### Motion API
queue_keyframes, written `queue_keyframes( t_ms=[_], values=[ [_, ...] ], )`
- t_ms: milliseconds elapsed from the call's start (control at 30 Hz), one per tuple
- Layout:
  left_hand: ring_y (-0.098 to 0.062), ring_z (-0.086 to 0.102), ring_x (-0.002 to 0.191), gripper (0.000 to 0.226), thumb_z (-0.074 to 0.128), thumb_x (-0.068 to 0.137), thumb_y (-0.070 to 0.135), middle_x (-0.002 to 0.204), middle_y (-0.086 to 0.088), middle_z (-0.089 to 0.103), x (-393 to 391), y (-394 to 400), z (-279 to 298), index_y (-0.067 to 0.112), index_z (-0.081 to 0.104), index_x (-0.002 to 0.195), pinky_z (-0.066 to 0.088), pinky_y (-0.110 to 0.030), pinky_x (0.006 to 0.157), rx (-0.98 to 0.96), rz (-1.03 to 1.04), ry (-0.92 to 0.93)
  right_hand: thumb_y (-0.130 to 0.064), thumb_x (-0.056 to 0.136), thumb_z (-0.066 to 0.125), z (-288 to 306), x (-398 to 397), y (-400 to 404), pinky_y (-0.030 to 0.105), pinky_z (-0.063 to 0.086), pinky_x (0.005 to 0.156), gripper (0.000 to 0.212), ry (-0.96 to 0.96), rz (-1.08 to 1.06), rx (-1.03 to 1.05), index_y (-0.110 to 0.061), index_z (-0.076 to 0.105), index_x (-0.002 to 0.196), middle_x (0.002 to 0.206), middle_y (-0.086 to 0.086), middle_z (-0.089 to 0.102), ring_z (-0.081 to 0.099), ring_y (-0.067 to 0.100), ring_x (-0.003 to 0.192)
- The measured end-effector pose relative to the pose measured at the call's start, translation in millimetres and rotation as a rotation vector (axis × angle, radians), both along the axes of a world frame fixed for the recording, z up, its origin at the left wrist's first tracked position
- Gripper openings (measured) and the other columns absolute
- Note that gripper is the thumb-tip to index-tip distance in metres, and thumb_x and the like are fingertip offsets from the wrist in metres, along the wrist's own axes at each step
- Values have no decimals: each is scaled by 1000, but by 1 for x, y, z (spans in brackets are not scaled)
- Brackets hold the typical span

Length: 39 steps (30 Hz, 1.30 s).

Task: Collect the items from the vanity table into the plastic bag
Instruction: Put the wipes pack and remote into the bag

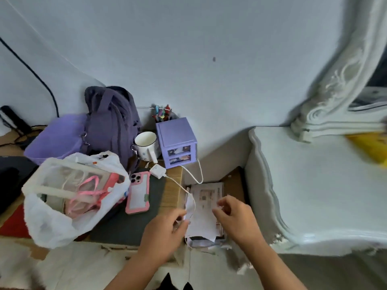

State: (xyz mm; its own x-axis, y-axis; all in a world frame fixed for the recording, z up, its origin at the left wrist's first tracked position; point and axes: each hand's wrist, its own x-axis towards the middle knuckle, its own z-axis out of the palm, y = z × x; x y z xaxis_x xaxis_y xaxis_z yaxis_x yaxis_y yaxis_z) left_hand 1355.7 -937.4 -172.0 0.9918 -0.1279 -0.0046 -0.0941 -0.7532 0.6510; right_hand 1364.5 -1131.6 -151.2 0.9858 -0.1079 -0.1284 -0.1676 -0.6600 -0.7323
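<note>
Where the wooden side table (172,185) meets the white, scallop-edged vanity table (314,185), I see the left hand (165,229) pinching crumpled white paper (202,223). The right hand (236,218) curls over a printed sheet (206,194), but I cannot tell whether it grips it, and the print is unreadable. The crinkled translucent plastic bag (52,222) slumps at the side table's left edge.

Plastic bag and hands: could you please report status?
Left hand pinches papers; right hand curled over them, grip unclear. Plastic bag open, at left. Charger cable crosses papers.
</note>
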Motion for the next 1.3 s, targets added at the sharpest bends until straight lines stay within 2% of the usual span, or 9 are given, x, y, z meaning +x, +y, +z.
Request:
queue_keyframes(
  t_ms=[100, 200, 367, 633, 867, 1000, 1100, 1200, 1300],
  values=[
    [1, 59, 83, 22, 59, 87, 35, 91, 18, 63, 6, -50, -2, 31, 62, 108, 50, -22, 76, 12, -161, 36, -30, 84, 58, 1, -24, -51, 27, 50, 65, 12, 1, -163, 9, -21, 62, 91, 77, -7, 64, 59, 10, 71],
    [1, 59, 86, 22, 57, 87, 37, 95, 17, 64, 13, -98, -2, 33, 61, 108, 50, -24, 78, 34, -304, 50, -31, 85, 58, -1, -47, -98, 21, 42, 63, 16, -10, -327, 22, -21, 63, 96, 70, -14, 55, 53, 6, 68],
    [-2, 60, 90, 21, 59, 86, 37, 98, 18, 64, 29, -182, -1, 34, 63, 106, 50, -24, 79, 46, -505, 38, -31, 85, 57, -2, -80, -171, 19, 42, 59, 21, -2, -555, 34, -21, 62, 103, 67, -11, 57, 54, 4, 64],
    [3, 57, 86, 23, 56, 88, 39, 100, 20, 62, 73, -324, -11, 32, 62, 109, 41, -10, 71, -27, -677, 68, -31, 86, 58, 1, -80, -287, 26, 51, 68, 22, 21, -741, -13, -20, 62, 104, 72, -7, 61, 58, 8, 70],
    [-2, 57, 89, 23, 60, 86, 31, 108, 13, 61, 139, -424, -13, 27, 62, 109, 46, -21, 78, -121, -585, 92, -31, 86, 57, 6, -24, -374, 18, 45, 63, 21, 35, -722, -44, -21, 62, 104, 66, -10, 55, 52, 3, 62],
    [-14, 56, 98, 33, 64, 83, 30, 122, 4, 53, 178, -459, -18, 21, 59, 115, 43, -26, 82, -89, -478, 55, -31, 86, 57, 1, 5, -402, 19, 45, 64, 21, 51, -696, -38, -20, 61, 104, 65, -12, 53, 50, 3, 61],
    [-26, 35, 130, 49, 66, 82, 30, 140, -9, 39, 212, -481, -23, 16, 51, 126, 35, -37, 102, -36, -346, 51, -31, 86, 57, -3, 19, -419, 25, 48, 70, 19, 76, -680, -45, -22, 61, 102, 66, -12, 53, 51, 3, 64],
    [-31, 20, 138, 63, 67, 81, 33, 150, -15, 25, 244, -499, -27, 15, 41, 135, 25, -45, 109, 19, -208, 38, -30, 85, 58, -7, 30, -436, 28, 48, 72, 18, 89, -684, -26, -22, 62, 101, 70, -11, 55, 52, 8, 70],
    [-33, 17, 139, 71, 69, 78, 33, 151, -17, 20, 270, -516, -33, 12, 37, 138, 24, -46, 109, 64, -110, -9, -29, 85, 58, -11, 38, -455, 22, 46, 70, 18, 87, -668, -20, -21, 62, 101, 72, -10, 56, 52, 6, 70]
  ],
)
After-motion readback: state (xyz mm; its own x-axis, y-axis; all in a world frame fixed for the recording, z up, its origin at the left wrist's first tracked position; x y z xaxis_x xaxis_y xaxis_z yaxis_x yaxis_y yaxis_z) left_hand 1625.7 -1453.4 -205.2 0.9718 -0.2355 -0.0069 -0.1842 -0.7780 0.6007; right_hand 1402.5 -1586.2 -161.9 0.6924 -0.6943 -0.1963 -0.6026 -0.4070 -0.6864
